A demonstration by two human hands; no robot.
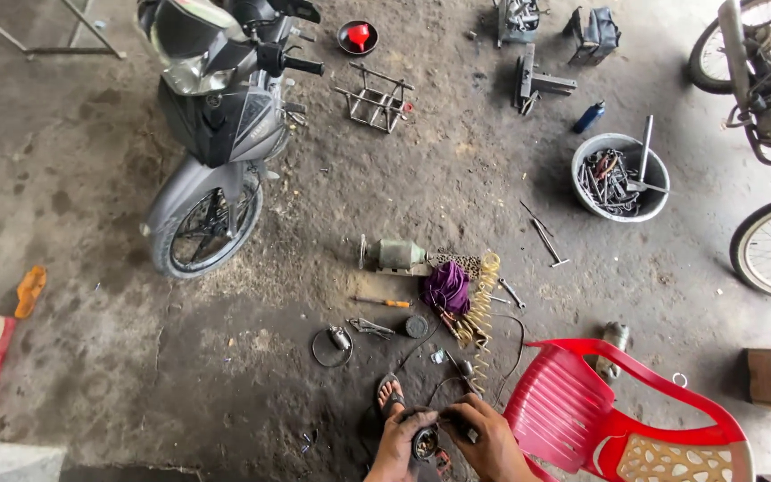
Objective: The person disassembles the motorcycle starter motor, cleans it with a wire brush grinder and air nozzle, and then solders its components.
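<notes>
Soft, even daylight, brightest far beyond the hands at the upper right. Shadows are faint, pooling darker on the floor just left of them. Wide lens bends the edges; focus stays sharp.

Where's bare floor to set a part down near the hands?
Free: the dark floor left of the left hand, below the motorcycle's front wheel; also between the coiled hose and the tool bucket. Crowded: around the purple rag, ahead of the right hand. Red chair blocks the right.
</notes>
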